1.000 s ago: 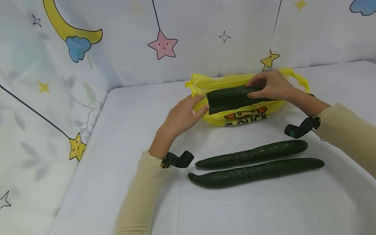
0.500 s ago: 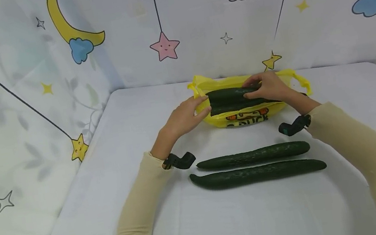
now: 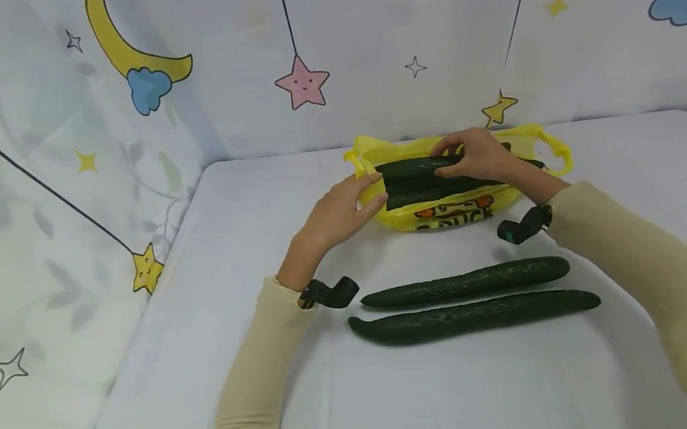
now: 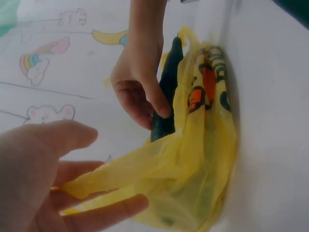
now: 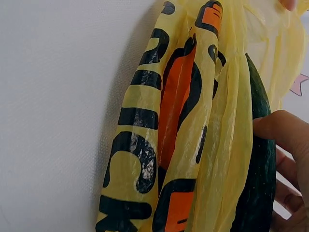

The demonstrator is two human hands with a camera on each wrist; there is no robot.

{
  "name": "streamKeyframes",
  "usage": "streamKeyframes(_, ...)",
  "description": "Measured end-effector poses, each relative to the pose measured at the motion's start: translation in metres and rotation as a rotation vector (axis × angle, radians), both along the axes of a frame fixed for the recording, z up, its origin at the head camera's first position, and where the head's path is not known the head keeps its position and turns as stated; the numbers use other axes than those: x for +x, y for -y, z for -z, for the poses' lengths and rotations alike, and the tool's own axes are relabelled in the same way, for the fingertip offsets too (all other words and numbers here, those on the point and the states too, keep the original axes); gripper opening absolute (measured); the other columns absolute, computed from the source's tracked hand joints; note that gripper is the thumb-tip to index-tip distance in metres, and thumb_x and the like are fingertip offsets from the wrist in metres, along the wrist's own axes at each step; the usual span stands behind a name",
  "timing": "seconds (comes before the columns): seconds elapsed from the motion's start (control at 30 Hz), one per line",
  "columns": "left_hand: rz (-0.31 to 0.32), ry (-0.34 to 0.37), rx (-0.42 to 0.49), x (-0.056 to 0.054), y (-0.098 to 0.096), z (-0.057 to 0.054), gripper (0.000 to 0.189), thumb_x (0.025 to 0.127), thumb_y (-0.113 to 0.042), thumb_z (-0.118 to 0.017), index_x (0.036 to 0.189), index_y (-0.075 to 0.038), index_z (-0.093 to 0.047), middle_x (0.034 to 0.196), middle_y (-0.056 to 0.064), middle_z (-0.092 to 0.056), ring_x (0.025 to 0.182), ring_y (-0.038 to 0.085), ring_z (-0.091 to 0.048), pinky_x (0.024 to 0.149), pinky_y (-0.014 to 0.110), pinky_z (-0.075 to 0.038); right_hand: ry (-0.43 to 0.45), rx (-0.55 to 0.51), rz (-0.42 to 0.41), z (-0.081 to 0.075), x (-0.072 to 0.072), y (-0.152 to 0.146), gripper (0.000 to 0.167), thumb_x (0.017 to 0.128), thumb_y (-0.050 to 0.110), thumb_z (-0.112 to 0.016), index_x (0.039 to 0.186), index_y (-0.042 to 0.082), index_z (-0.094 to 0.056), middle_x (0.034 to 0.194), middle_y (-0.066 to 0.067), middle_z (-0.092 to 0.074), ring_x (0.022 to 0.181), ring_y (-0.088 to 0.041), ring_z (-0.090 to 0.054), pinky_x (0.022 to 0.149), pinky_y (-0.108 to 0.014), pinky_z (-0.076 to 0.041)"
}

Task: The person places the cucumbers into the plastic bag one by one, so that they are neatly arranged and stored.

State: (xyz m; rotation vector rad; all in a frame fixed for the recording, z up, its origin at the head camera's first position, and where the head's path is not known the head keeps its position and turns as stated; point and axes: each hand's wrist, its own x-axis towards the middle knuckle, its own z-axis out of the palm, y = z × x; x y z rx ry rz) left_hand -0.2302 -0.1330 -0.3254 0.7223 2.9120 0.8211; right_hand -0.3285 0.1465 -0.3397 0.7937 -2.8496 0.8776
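Note:
A yellow plastic bag (image 3: 400, 220) with a duck print lies at the back of the table, its mouth facing up. My left hand (image 3: 336, 212) is at its left end, thumb and fingers apart. The left wrist view shows a bag handle (image 4: 130, 164) running between those fingers. A dark green cucumber (image 3: 411, 168) is pinched between the thumb and fingers of my right hand (image 3: 478, 156). It lies lengthwise in the bag's mouth, next to another cucumber (image 3: 423, 195). The right wrist view shows my thumb pressed on the held cucumber (image 5: 258, 169).
Two more cucumbers lie side by side in front of the bag, a straighter one (image 3: 466, 284) and a longer one with a curved left tip (image 3: 472, 317). A white cloth covers the table (image 3: 432, 406). Behind it hangs a printed backdrop (image 3: 218, 52).
My right hand has shifted left along with the cucumber it holds, whose right end now sits nearer the bag. The left hand stays at the bag's left end.

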Motion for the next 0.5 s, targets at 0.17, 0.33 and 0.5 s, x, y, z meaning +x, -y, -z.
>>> streamKeyframes(0.17, -0.001, -0.002, 0.002, 0.0001, 0.0008, 0.0002, 0.052, 0.102, -0.036, -0.05, 0.148, -0.014, -0.043, 0.15, 0.011, -0.043, 0.137, 0.026, -0.042, 0.109, 0.044, -0.039, -0.018, 0.005, -0.015, 0.0004, -0.0037, 0.0046, 0.031, 0.082, 0.011, -0.078, 0.11, 0.001, -0.071, 0.107, -0.017, -0.069, 0.092, -0.03, -0.062, 0.077, -0.045, -0.053)
streamKeyframes(0.33, 0.003, 0.0, 0.001, -0.0002, 0.0012, 0.0006, 0.052, 0.103, -0.037, -0.049, 0.149, -0.013, -0.043, 0.151, 0.012, -0.042, 0.138, 0.027, -0.041, 0.11, 0.044, -0.038, -0.006, 0.024, -0.017, 0.0009, -0.007, 0.0064, 0.033, 0.083, 0.011, -0.077, 0.113, 0.0, -0.07, 0.111, -0.019, -0.068, 0.097, -0.032, -0.06, 0.081, -0.048, -0.053)
streamKeyframes(0.5, 0.0, -0.001, -0.004, -0.0002, 0.0014, -0.0001, 0.053, 0.103, -0.038, -0.048, 0.149, -0.014, -0.042, 0.151, 0.012, -0.042, 0.137, 0.027, -0.041, 0.109, 0.044, -0.039, 0.011, 0.037, -0.013, 0.0013, -0.0098, 0.0068, 0.034, 0.085, 0.011, -0.075, 0.116, 0.0, -0.069, 0.113, -0.021, -0.065, 0.101, -0.034, -0.057, 0.083, -0.05, -0.051)
